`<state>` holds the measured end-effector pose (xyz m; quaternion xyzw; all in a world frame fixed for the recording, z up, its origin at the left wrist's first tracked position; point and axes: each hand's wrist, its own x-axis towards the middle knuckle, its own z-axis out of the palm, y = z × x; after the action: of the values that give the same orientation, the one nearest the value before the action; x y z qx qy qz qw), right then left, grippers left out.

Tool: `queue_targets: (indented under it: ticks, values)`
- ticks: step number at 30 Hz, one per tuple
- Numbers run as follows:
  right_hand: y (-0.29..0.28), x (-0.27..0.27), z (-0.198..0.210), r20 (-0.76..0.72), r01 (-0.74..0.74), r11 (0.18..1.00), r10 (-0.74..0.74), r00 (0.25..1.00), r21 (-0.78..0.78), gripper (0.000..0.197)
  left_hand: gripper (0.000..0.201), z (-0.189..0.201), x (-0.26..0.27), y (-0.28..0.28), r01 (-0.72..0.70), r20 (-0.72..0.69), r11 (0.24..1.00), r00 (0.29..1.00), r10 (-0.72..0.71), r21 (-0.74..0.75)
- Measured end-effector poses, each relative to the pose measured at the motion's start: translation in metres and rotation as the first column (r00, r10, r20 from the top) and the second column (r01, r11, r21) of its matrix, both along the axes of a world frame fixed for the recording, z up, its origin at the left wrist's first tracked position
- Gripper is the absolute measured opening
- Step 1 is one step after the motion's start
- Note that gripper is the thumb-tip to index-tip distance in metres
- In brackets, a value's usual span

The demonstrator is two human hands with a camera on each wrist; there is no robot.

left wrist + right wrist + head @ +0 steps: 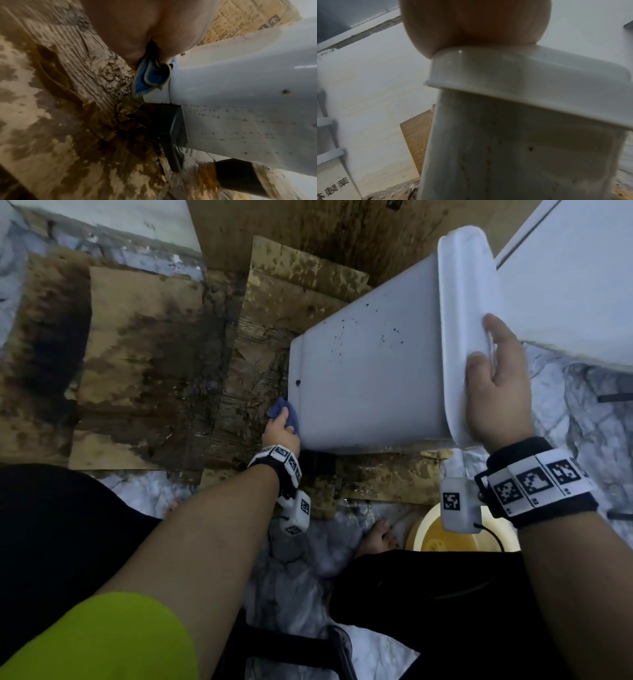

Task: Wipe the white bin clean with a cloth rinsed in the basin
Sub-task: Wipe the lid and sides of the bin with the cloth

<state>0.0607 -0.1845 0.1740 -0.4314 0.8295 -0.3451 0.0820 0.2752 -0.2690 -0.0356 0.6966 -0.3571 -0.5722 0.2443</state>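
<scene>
The white bin is tipped over, its base toward the left and its lidded top at the right; dark specks dot its side. My left hand grips a blue cloth and holds it against the bin's base edge. My right hand holds the lid end, thumb on top and fingers hidden round the far side. A black pedal sticks out under the base.
Wet, stained cardboard sheets cover the floor under the bin. A yellow basin sits near my bare foot on the marbled floor. A white cabinet stands at the back right.
</scene>
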Motion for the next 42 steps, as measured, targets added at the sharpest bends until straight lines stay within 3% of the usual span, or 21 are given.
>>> queue_targets:
  ticks: [3,5,7,11,14,19,23,30,42]
  values:
    - [-0.001,0.004,0.003,0.011,0.008,1.000,-0.009,1.000,0.019,0.051,0.033,0.017,-0.001,-0.013,0.043,0.009,0.999,0.999,-0.043,-0.012]
    - [-0.001,0.005,0.005,0.000,0.008,1.000,-0.008,1.000,0.024,0.050,0.038,0.036,-0.004,-0.027,-0.004,-0.072,1.000,0.997,0.004,-0.004]
    - [-0.001,0.006,0.007,-0.020,0.004,1.000,-0.003,1.000,0.031,0.049,0.047,0.061,-0.012,-0.039,0.044,-0.043,0.996,0.998,-0.047,-0.082]
    - [-0.001,0.007,0.009,-0.062,-0.002,1.000,0.003,0.998,0.023,0.048,0.047,0.123,-0.048,-0.051,-0.029,-0.219,0.971,0.976,-0.024,-0.236]
    - [-0.002,0.008,0.010,-0.085,-0.008,1.000,0.010,0.996,0.024,0.047,0.048,0.163,-0.078,-0.054,-0.003,-0.353,0.946,0.928,-0.118,-0.324]
    - [-0.004,0.010,0.008,-0.117,-0.033,0.999,0.033,0.993,0.001,0.046,0.047,0.196,-0.114,-0.045,0.110,-0.436,0.899,0.846,-0.308,-0.423]
    - [-0.006,0.010,0.007,-0.125,-0.035,0.999,0.035,0.992,0.001,0.046,0.054,0.180,-0.121,-0.036,0.311,-0.287,0.819,0.827,-0.483,-0.481]
    - [-0.004,0.009,0.006,-0.119,-0.005,0.999,0.009,0.993,0.032,0.047,0.055,0.157,-0.108,-0.035,0.339,-0.198,0.764,0.836,-0.512,-0.549]
    - [-0.004,0.005,0.003,-0.084,-0.018,0.999,0.020,0.996,0.029,0.048,0.052,0.055,-0.046,-0.061,0.285,-0.139,0.913,0.932,-0.335,-0.291]
